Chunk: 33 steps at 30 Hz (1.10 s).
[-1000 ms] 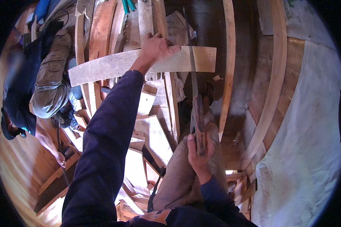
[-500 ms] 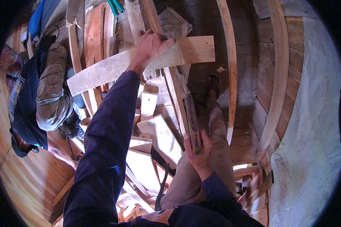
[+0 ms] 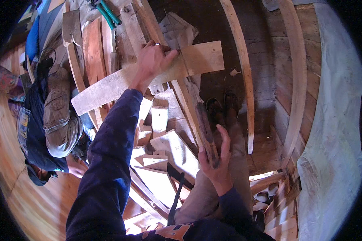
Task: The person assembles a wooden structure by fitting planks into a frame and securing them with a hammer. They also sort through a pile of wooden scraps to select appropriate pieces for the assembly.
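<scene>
My left hand [image 3: 155, 62] presses on a pale wooden board [image 3: 203, 59], its fingers curled over the far edge and the thumb pointing right. The board lies crosswise over a long timber [image 3: 186, 96]. A thin dark line crosses it just right of the thumb; whether this is a mark or a blade seen edge-on I cannot tell. Nearer to me, my right hand [image 3: 218, 164] has a long, dark, worn wooden handle [image 3: 206, 130] between thumb and fingers, its near end against the palm. One finger of that hand is stretched out along its right side.
Short offcuts [image 3: 159, 116] and boards lie heaped between my arms. A tool with green handles [image 3: 109, 14] rests on timbers at the far left. Another person [image 3: 54, 112] is bent over at left. Upright-looking slats [image 3: 245, 80] and a pale sheet [image 3: 330, 132] stand at right.
The whole view has shifted slightly. My right hand and the near end of the dark handle have moved a little right, and one finger has straightened. The left hand stays on the board.
</scene>
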Each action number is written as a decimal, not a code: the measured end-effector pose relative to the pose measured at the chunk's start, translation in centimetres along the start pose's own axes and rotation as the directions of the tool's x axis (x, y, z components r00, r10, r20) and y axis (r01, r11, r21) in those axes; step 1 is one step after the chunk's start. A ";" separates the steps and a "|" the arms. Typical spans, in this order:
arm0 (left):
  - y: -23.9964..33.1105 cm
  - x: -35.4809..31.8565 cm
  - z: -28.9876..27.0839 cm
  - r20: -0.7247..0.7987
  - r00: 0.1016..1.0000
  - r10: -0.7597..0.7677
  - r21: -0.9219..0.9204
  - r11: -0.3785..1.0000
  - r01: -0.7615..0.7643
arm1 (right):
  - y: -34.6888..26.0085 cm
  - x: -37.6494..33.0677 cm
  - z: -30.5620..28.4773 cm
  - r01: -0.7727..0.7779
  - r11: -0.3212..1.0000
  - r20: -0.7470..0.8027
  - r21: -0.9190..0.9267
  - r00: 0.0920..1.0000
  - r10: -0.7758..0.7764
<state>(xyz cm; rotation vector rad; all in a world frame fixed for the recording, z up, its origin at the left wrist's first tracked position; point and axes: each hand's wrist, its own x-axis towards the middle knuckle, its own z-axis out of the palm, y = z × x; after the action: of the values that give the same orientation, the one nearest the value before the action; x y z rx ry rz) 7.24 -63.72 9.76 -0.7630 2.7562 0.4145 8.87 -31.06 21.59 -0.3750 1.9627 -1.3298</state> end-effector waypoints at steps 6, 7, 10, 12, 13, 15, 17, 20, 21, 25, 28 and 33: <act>0.4 -0.2 -0.4 -0.015 1.000 -0.014 -0.007 1.000 0.014 | -0.5 0.3 0.3 -0.100 0.994 0.115 -0.036 0.988 0.104; 0.2 -0.1 -0.2 -0.004 1.000 -0.022 0.012 1.000 0.022 | -0.4 0.2 0.4 -0.089 0.995 0.109 -0.048 0.990 0.094; -0.1 -0.6 0.3 -0.040 0.999 -0.019 -0.031 0.999 0.018 | 0.2 -0.5 0.7 0.002 0.998 0.071 -0.066 0.997 0.002; -0.1 -0.4 0.1 -0.081 0.997 -0.004 -0.044 0.999 0.001 | 0.9 -1.1 0.4 0.031 0.993 0.061 -0.110 0.998 -0.024; 0.0 -0.4 0.3 -0.088 0.996 0.005 -0.031 0.999 -0.008 | 1.3 -1.6 0.2 0.037 0.990 0.058 -0.133 0.998 -0.030; 0.1 -0.5 0.4 -0.095 0.995 0.021 0.004 1.000 -0.021 | 2.1 -1.5 0.6 0.089 0.982 0.041 -0.164 0.996 -0.083; 0.2 -0.6 0.3 -0.097 0.994 0.039 0.043 0.998 -0.035 | 2.1 -1.3 0.6 0.094 0.981 0.034 -0.172 0.995 -0.089; 0.7 -0.4 -0.6 -0.033 0.999 0.014 0.042 0.999 -0.012 | 0.8 -1.3 0.0 0.068 0.987 0.032 -0.147 0.997 -0.064; 0.9 -0.6 -0.8 -0.060 0.998 0.019 0.037 0.999 -0.016 | 0.9 -1.9 -0.2 0.071 0.987 0.029 -0.145 0.997 -0.067; 1.2 -1.0 -0.5 -0.087 0.996 -0.003 0.057 0.998 0.008 | -0.7 -1.8 -0.6 -0.034 0.997 0.058 -0.074 0.998 0.038; 0.9 -0.4 0.0 -0.053 0.998 -0.043 0.050 0.998 0.045 | 0.0 -1.7 -0.7 -0.006 0.996 0.057 -0.091 0.998 0.011; 0.8 0.0 0.0 -0.014 0.997 -0.082 0.047 0.996 0.082 | -0.2 -1.9 -1.4 0.047 0.998 0.022 -0.036 0.999 -0.046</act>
<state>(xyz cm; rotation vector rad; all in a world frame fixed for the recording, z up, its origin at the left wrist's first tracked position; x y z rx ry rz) 6.84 -63.06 9.94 -0.8655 2.7238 0.3276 9.18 -29.08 22.84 -0.4527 1.9733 -1.3153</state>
